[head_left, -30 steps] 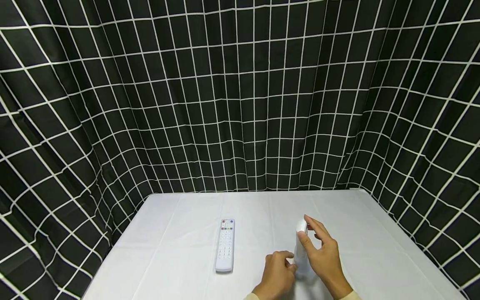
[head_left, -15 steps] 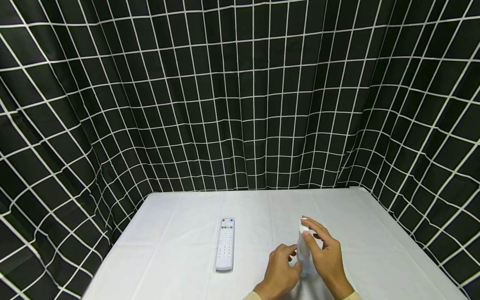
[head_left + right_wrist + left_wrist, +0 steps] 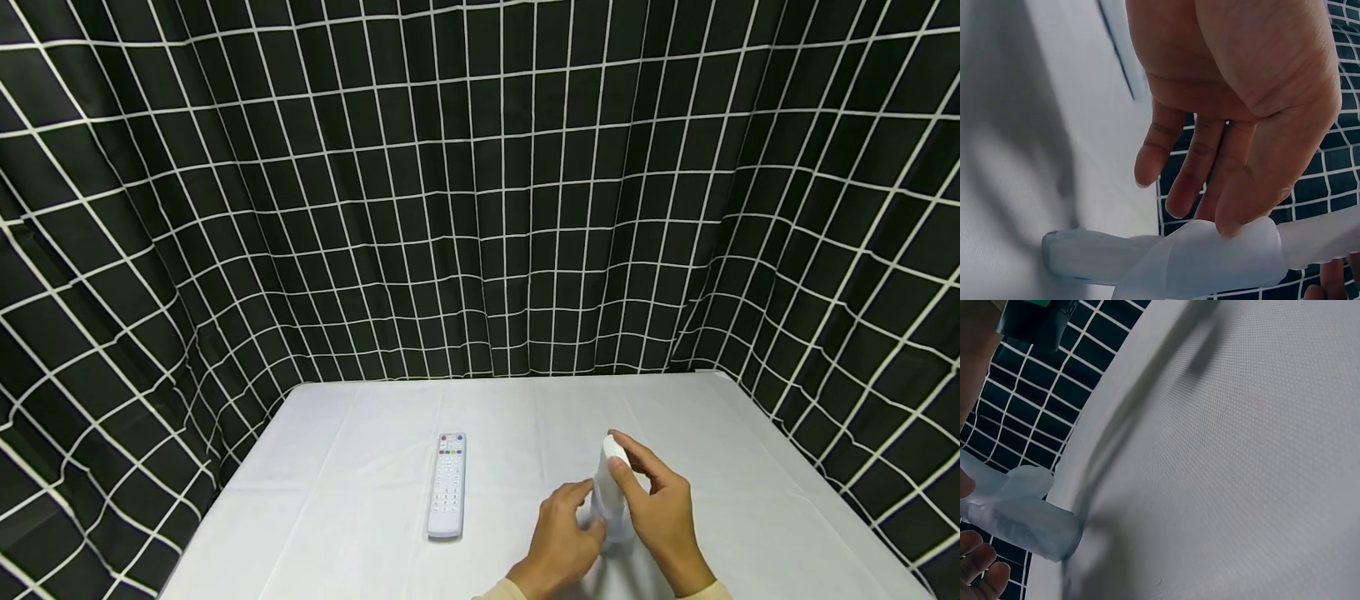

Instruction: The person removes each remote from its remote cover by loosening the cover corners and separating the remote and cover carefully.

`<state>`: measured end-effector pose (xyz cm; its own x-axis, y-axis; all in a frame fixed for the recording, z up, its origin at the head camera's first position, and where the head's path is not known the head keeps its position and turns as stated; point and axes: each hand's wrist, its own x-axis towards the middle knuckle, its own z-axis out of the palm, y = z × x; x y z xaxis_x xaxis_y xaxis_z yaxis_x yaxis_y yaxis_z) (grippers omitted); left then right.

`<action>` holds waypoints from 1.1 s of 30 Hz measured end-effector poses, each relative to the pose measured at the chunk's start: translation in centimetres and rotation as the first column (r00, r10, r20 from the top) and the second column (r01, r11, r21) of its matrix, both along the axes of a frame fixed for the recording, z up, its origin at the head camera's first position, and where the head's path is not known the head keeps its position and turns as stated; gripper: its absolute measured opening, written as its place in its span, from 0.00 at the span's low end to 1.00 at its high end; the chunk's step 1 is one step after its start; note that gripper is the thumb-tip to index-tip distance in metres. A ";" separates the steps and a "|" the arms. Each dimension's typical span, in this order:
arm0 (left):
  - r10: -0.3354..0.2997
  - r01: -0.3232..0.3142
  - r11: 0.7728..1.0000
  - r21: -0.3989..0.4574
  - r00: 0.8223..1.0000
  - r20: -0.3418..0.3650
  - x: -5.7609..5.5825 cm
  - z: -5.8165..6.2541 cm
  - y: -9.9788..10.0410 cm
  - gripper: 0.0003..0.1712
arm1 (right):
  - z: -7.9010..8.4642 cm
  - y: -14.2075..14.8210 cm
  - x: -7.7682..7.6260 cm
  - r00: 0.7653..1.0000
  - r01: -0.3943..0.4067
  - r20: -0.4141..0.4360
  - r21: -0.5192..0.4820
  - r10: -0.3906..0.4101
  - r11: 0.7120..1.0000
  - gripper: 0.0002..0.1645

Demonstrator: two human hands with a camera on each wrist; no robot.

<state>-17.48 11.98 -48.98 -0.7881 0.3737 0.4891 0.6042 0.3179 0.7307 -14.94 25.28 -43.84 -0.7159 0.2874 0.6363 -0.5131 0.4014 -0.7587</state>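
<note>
In the head view, my right hand (image 3: 663, 512) grips the upper white end of a remote control (image 3: 617, 452), held upright at the table's right. A translucent, soft-looking sleeve (image 3: 611, 517) surrounds its lower part. My left hand (image 3: 562, 533) holds the sleeve from the left, thumb nearest the camera. The right wrist view has the remote control (image 3: 1319, 236) sticking out of the sleeve (image 3: 1225, 256), whose loose flap is folded down. There the left hand's (image 3: 1235, 81) thumb presses the sleeve, other fingers behind. The sleeve (image 3: 1032, 525) in the left wrist view stands close to the tabletop.
A second white remote control (image 3: 447, 483) lies buttons up on the white tablecloth (image 3: 360, 500), left of my hands. A black curtain with a white grid (image 3: 495, 208) closes off the back and both sides of the table.
My left hand has moved slightly up and right, its index finger now further along the sleeve. The sleeved remote has shifted slightly right in my right hand's grip. The other remote lies still.
</note>
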 end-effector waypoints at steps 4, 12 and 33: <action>0.004 -0.004 1.000 -0.007 1.000 0.020 0.0 0.1 0.1 0.26 | 0.1 0.2 0.3 1.000 -0.017 -0.022 -0.020 0.016 1.000 0.18; 0.022 -0.022 1.000 0.005 1.000 0.010 -0.3 0.1 0.1 0.22 | 0.0 0.6 0.5 1.000 0.005 0.012 -0.038 -0.005 0.999 0.14; 0.085 -0.085 0.996 0.008 0.981 -0.173 -1.0 0.0 -1.1 0.12 | -0.2 0.6 -0.1 0.997 0.052 0.068 -0.083 -0.047 0.995 0.11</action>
